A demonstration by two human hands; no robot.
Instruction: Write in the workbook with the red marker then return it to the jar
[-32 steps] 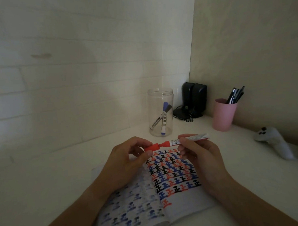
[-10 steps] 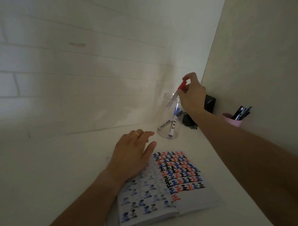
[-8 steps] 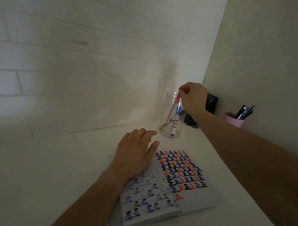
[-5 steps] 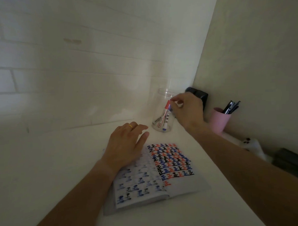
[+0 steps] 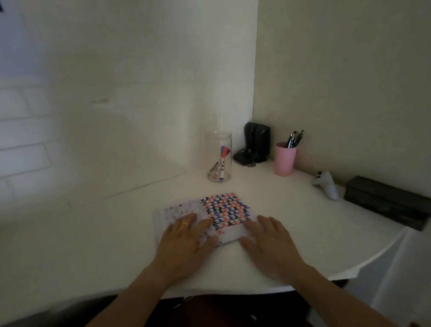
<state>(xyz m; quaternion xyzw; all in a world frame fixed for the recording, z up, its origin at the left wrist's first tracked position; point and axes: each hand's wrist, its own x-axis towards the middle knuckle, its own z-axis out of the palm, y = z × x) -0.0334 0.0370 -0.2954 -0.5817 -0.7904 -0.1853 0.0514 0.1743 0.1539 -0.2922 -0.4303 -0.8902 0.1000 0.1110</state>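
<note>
Resting flat on the open workbook [image 5: 223,212] are both hands, palms down, fingers spread and holding nothing: the left hand [image 5: 185,240] is pressing the left page at about 7 o'clock of the book, a ring [image 5: 185,223] showing on one finger, and the right hand [image 5: 268,239] is covering the lower right corner at about 5 o'clock. The right page is showing rows of red, blue and black marks. The red marker [image 5: 220,163] is standing tilted inside the clear jar [image 5: 218,160], cap end up, leaning among the other markers there; the exact count of markers is unclear. The jar is sitting at 12 o'clock from the workbook, well apart from both hands, with bare white table [image 5: 90,236] lying between book and jar. Beyond the jar at 1 o'clock, black speakers [image 5: 256,144] are occupying the wall corner, and a pink cup [image 5: 285,159] with pens is standing beside them. At 3 o'clock a small white toy [image 5: 326,185] is lying just beside a dark box [image 5: 387,202] near the table's right edge.
</note>
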